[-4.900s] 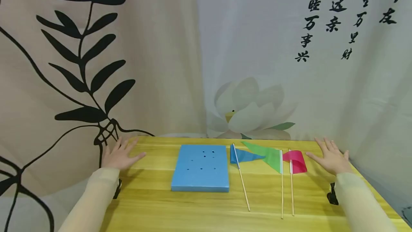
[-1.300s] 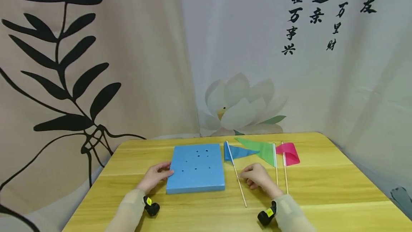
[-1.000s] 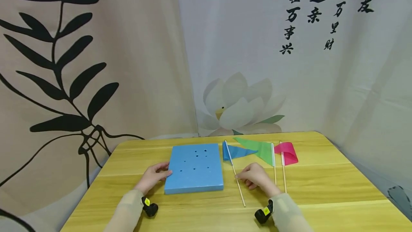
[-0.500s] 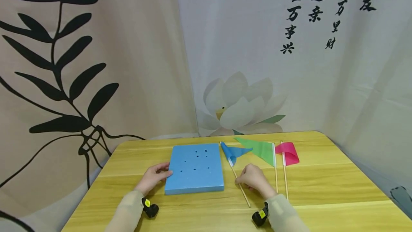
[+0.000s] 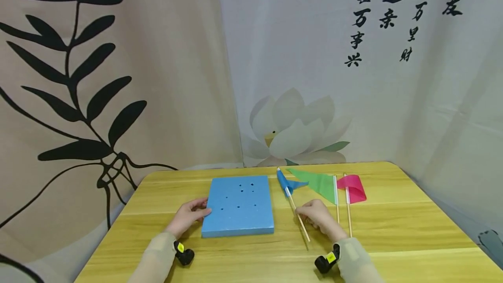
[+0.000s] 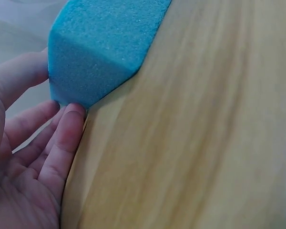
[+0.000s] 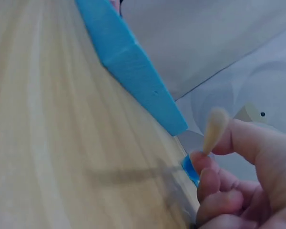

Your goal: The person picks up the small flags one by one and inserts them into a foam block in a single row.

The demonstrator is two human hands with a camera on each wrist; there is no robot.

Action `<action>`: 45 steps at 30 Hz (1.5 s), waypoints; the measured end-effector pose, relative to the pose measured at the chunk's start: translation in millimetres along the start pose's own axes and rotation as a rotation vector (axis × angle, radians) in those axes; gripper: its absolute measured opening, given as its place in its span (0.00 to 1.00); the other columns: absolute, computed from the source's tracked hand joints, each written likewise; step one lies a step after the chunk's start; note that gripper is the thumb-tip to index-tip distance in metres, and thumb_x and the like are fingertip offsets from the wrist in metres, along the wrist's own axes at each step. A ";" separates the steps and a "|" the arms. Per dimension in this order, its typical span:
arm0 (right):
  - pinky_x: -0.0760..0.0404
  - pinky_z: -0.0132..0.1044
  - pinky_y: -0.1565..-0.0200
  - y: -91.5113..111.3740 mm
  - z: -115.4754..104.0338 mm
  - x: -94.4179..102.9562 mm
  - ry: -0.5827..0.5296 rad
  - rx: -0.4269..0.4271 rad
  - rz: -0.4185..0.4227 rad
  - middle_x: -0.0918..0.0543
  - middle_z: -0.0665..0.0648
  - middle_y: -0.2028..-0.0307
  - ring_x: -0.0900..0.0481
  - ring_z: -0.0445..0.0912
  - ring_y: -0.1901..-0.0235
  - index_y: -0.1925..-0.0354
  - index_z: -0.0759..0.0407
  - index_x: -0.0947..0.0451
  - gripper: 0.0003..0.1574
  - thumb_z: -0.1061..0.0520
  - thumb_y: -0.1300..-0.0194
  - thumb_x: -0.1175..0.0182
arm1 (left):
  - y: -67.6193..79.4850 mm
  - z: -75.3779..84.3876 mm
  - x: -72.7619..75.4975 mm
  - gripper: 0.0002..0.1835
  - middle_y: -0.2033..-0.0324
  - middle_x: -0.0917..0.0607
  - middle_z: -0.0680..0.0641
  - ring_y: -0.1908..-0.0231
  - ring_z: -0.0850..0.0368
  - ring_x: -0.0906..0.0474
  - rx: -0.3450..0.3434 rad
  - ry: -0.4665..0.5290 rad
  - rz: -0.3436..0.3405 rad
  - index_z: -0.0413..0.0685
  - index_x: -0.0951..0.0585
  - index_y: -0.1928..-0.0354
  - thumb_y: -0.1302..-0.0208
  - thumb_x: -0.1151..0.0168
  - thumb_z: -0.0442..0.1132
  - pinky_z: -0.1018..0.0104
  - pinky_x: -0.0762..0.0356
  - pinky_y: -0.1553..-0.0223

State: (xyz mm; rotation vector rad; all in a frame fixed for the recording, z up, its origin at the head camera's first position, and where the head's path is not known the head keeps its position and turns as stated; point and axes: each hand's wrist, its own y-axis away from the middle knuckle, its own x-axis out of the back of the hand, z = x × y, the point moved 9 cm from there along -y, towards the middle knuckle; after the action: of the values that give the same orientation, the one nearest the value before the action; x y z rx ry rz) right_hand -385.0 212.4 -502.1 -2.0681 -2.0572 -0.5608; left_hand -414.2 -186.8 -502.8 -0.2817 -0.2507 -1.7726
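Observation:
A square blue foam block (image 5: 237,222) with several small holes in its top lies flat on the table. My left hand (image 5: 188,216) pinches its left edge; the left wrist view shows thumb and fingertips against the foam (image 6: 93,62). Right of the block, my right hand (image 5: 317,214) pinches the thin wooden stick of a small blue flag (image 5: 282,181). The flag is tilted and its lower end is off the table, with a shadow beneath. In the right wrist view the stick's end (image 7: 214,130) juts out from between thumb and forefinger, blurred; most of the cloth is hidden there.
A green triangular flag (image 5: 320,185) and a pink flag (image 5: 355,188) lie on the yellow wooden table (image 5: 243,261) beyond my right hand, their sticks partly hidden by it. A printed curtain (image 5: 188,77) hangs behind the table.
Both hands came in from the table's sides. The left took hold of the block's edge. The right gripped the blue flag's stick, turned it and raised its lower end from the table.

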 end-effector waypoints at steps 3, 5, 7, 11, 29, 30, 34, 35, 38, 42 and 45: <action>0.44 0.29 0.88 -1.5 3.5 -1.7 -0.054 -0.024 -0.037 0.38 0.48 0.90 0.44 0.38 0.90 0.86 0.59 0.26 0.16 0.58 0.46 0.35 | 0.5 0.4 0.8 0.34 0.45 0.24 0.39 0.57 0.52 0.22 -0.005 0.012 -0.001 0.39 0.32 0.32 0.37 0.33 0.44 0.60 0.23 0.58; 0.43 0.28 0.87 -1.6 5.4 -3.0 -0.095 -0.041 -0.055 0.37 0.48 0.89 0.43 0.38 0.89 0.85 0.58 0.27 0.16 0.58 0.45 0.35 | 0.4 0.4 0.6 0.35 0.45 0.24 0.39 0.56 0.52 0.22 -0.011 0.012 -0.005 0.40 0.32 0.31 0.37 0.33 0.44 0.60 0.23 0.58; 0.40 0.28 0.86 -1.6 6.0 -4.1 -0.150 -0.047 -0.075 0.37 0.48 0.88 0.41 0.38 0.88 0.83 0.59 0.27 0.15 0.58 0.44 0.36 | 0.1 0.2 0.2 0.35 0.45 0.24 0.40 0.56 0.51 0.22 -0.011 0.009 -0.009 0.42 0.32 0.31 0.37 0.32 0.45 0.59 0.23 0.57; 0.31 0.28 0.82 -2.6 0.5 -4.6 -0.292 -0.024 -0.105 0.30 0.49 0.84 0.34 0.38 0.84 0.67 0.70 0.21 0.12 0.59 0.41 0.37 | -2.3 -1.7 -0.5 0.35 0.44 0.24 0.40 0.55 0.51 0.22 -0.010 0.004 -0.010 0.45 0.32 0.31 0.38 0.32 0.46 0.58 0.23 0.56; 0.22 0.33 0.76 -14.6 -40.8 18.8 -0.546 0.111 0.038 0.16 0.55 0.66 0.20 0.45 0.73 0.58 0.64 0.25 0.08 0.59 0.32 0.41 | 2.4 4.9 1.2 0.34 0.46 0.24 0.39 0.60 0.52 0.22 -0.018 0.011 -0.005 0.40 0.32 0.31 0.36 0.34 0.43 0.58 0.23 0.58; 0.22 0.34 0.75 -14.7 -41.6 19.7 -0.548 0.113 0.052 0.16 0.56 0.66 0.20 0.46 0.72 0.58 0.64 0.25 0.08 0.60 0.32 0.40 | 2.1 5.0 0.8 0.33 0.46 0.24 0.39 0.61 0.52 0.22 -0.017 0.010 -0.004 0.41 0.32 0.31 0.36 0.34 0.43 0.58 0.23 0.58; 0.20 0.34 0.73 -15.0 -47.6 21.1 -0.535 0.145 0.083 0.16 0.55 0.65 0.19 0.46 0.70 0.54 0.68 0.26 0.14 0.58 0.32 0.40 | 0.5 4.4 0.5 0.33 0.46 0.24 0.39 0.60 0.52 0.22 -0.015 0.008 -0.003 0.42 0.32 0.31 0.36 0.34 0.43 0.58 0.24 0.58; 0.20 0.35 0.73 -15.0 -49.2 21.3 -0.539 0.152 0.092 0.16 0.55 0.65 0.18 0.46 0.69 0.54 0.68 0.26 0.14 0.58 0.32 0.39 | 0.2 4.2 0.5 0.33 0.45 0.24 0.39 0.60 0.52 0.22 -0.016 0.009 -0.003 0.42 0.32 0.31 0.36 0.34 0.43 0.58 0.24 0.58; 0.19 0.35 0.72 -14.8 -55.0 19.3 -0.542 0.176 0.103 0.15 0.55 0.64 0.18 0.46 0.69 0.55 0.66 0.25 0.13 0.58 0.32 0.39 | 0.2 3.9 1.3 0.33 0.46 0.24 0.39 0.59 0.52 0.22 -0.020 0.015 -0.002 0.41 0.32 0.31 0.36 0.33 0.43 0.58 0.23 0.57; 0.19 0.35 0.73 -14.1 -61.9 15.5 -0.557 0.203 0.123 0.15 0.59 0.63 0.18 0.45 0.70 0.56 0.66 0.24 0.12 0.58 0.34 0.37 | 1.2 3.3 3.0 0.33 0.46 0.24 0.40 0.60 0.52 0.22 -0.014 0.020 0.002 0.42 0.32 0.31 0.36 0.34 0.43 0.58 0.24 0.58; 0.19 0.35 0.74 -13.6 -64.9 13.4 -0.578 0.207 0.142 0.14 0.59 0.64 0.18 0.45 0.71 0.57 0.67 0.24 0.12 0.59 0.35 0.36 | 1.7 3.5 3.7 0.33 0.46 0.24 0.40 0.60 0.52 0.23 -0.010 0.018 0.002 0.42 0.32 0.31 0.36 0.33 0.43 0.59 0.24 0.59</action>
State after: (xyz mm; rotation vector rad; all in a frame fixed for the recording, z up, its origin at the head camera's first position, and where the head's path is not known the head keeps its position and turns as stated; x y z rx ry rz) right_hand -408.0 200.7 -439.6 -2.4121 -2.0863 0.3030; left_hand -413.1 -189.5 -498.3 -0.2735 -0.2284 -1.7740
